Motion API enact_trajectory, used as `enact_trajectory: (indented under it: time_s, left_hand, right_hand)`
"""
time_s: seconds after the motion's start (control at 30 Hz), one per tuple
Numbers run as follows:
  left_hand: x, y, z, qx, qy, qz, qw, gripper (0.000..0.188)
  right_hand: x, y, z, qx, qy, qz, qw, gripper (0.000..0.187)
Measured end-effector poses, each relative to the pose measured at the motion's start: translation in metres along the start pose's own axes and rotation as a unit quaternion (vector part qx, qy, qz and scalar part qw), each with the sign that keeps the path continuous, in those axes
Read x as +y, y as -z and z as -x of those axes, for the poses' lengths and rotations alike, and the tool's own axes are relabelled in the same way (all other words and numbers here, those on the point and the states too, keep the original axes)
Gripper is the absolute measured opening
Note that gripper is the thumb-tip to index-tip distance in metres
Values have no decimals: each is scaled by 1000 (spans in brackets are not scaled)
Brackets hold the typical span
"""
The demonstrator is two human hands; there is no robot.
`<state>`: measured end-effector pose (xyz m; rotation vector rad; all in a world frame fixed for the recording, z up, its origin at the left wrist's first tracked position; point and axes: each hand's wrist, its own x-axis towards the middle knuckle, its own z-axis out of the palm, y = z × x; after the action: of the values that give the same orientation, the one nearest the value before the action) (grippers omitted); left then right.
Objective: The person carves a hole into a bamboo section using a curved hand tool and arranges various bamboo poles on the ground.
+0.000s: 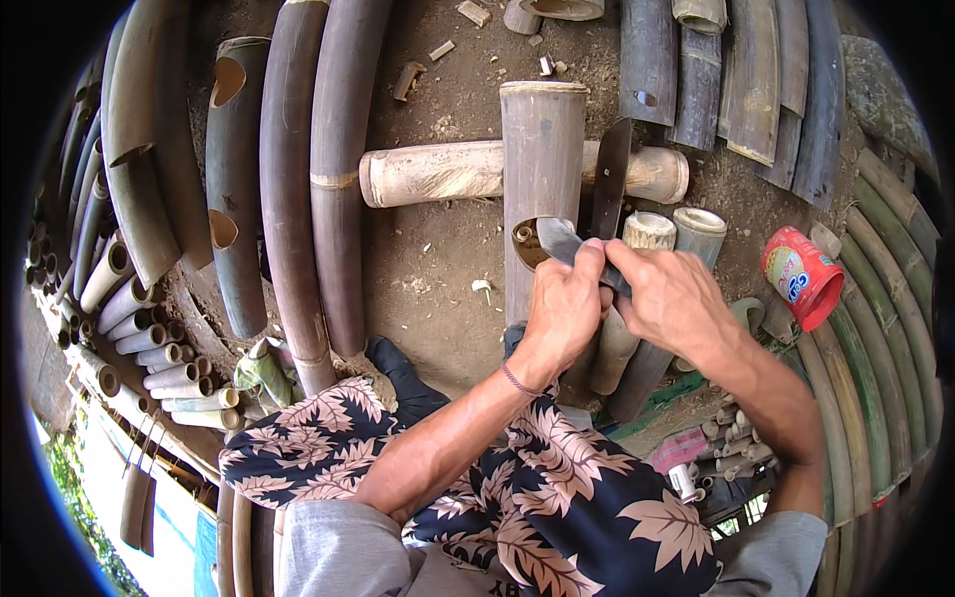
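Head view, looking down on dirt ground (438,269) w/ bamboo all round.

Work piece: thick bamboo section (542,149), lying lengthwise away from the person, propped across a pale cross log (438,171) that lies left-right under it. Near end of the section has a rounded cut-out (527,249); curled shavings visible inside.

Left hand (565,310): fingers closed round a knife (559,239), wrist w/ thin bracelet. Blade tip sits at the cut-out rim, touching or just beside it; exact contact can't tell.

Right hand (671,297): also closed, clamped on the knife's handle end, touching the left hand. Both hands together on the one tool, just over the near end of the section.

A dark flat blade-like strip (611,179) lies along the section's right side, crossing the log.

Near right hand: two short cut bamboo tubes (686,234), upright-ish, leaning by the section. Further right: red plastic cup (804,277) on its side, mouth toward lower right.

Surroundings: long dark split bamboo halves (318,149) at left, some w/ holes; more halves (756,80) at upper right; stack of small pale tubes (149,348) at far left; green poles (875,348) at right edge. Person's lap in leaf-print cloth (557,478) at bottom.
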<state>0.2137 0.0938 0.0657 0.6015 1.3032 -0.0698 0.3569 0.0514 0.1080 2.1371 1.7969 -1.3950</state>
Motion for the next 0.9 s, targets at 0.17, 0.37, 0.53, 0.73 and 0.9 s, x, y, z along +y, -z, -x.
enact_trajectory:
  time_s: [0.17,0.37,0.53,0.73,0.9]
  left_hand:
    - [2,3,5,-40,26,346,937,41]
    - [18,10,5,-59,66,507,857,33]
    - [-28,34,-25,-324,-23,570,755,46]
    - [-32,56,41,-238,-56,-79,966,62]
    - [-44,64,81,-201,-224,-346,888,84]
  right_hand:
    - [-22,33,-34,-71,103,145,982,22]
    - [-60,60,-84,-177,183,258,932,11]
    - [-54,54,-106,-140,204,318,915,12]
    - [-5,5,-29,-113,82,93,986,33]
    - [-33,-74,35,62,-161,-469,866,32]
